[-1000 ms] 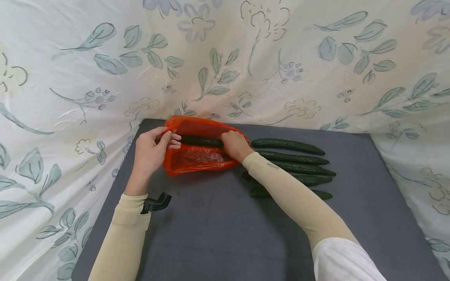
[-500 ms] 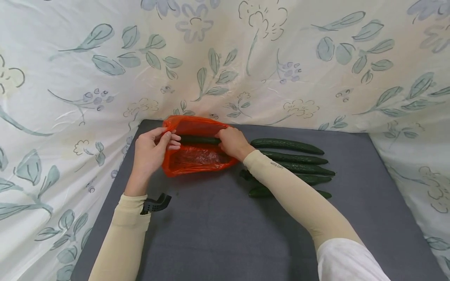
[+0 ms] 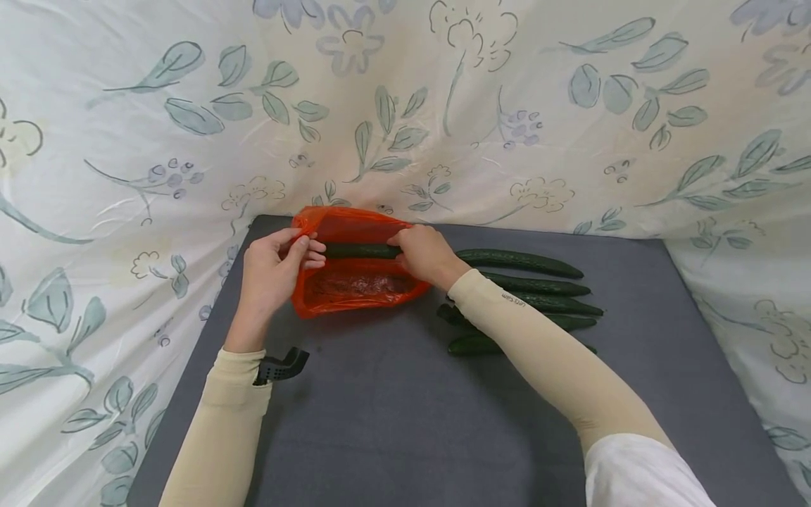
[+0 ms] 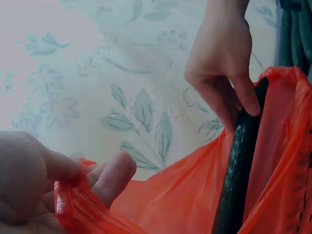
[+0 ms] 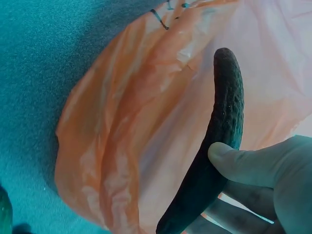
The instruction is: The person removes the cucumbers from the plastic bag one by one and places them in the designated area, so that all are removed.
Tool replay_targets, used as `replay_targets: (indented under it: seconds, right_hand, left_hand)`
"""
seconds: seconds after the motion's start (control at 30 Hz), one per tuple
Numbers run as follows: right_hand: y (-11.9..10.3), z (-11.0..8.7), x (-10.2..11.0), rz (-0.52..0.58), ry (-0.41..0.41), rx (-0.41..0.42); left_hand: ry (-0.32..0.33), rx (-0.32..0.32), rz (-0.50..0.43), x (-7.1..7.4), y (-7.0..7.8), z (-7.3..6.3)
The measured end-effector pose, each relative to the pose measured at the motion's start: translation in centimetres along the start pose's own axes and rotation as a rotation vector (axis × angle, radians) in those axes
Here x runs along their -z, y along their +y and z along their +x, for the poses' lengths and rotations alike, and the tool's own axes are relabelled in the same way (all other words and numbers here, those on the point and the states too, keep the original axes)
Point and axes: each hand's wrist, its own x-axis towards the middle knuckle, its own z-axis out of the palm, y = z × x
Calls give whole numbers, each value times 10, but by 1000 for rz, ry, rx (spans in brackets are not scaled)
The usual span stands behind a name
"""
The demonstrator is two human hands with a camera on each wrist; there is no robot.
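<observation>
My left hand (image 3: 269, 271) pinches the left edge of an orange-red plastic bag (image 3: 355, 304), whose mouth gapes open. A fold of film passes between thumb and fingers in the left wrist view. My right hand (image 3: 429, 255) grips a dark green cucumber (image 3: 357, 251) near its right end, at the bag's right rim. Seen from the right wrist, the thumb presses on the cucumber (image 5: 226, 112) and the fingers curl behind it. The cucumber's far length reaches into the bag (image 4: 195, 175), its lower part hidden by film in the left wrist view.
Several more cucumbers (image 3: 522, 261) lie in a row on the grey tabletop (image 3: 386, 408), right of the bag; my right forearm covers part of the nearer ones. A floral curtain (image 3: 405, 127) hangs behind the table and along its sides. A black strap mount (image 3: 281, 366) sits on my left wrist.
My right hand has shifted slightly up and right with the cucumber, and the bag's right rim no longer reaches round it. The left hand has kept its hold on the bag's edge.
</observation>
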Motion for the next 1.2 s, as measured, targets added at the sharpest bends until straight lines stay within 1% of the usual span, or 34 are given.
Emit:
replay_targets:
  seconds: [0.3, 0.53, 0.73, 0.87, 0.97, 1.1, 1.2]
  right_hand:
    - [10, -20, 12, 23, 10, 31]
    - [26, -38, 21, 63, 16, 41]
    - [41, -54, 23, 73, 52, 52]
    - [49, -66, 24, 87, 55, 52]
    - [55, -76, 27, 99, 75, 54]
    - [64, -90, 33, 104, 136, 69]
    - [72, -101, 36, 94, 166, 85]
  left_hand:
    - [-7, -2, 7, 0, 1, 2]
    - [-10, 21, 20, 0, 1, 3]
    - [-15, 23, 15, -1, 2, 5]
    - [-14, 24, 14, -1, 3, 6]
    - [-16, 28, 27, 0, 3, 6]
    - [-18, 28, 41, 0, 3, 8]
    - [-17, 24, 40, 0, 4, 8]
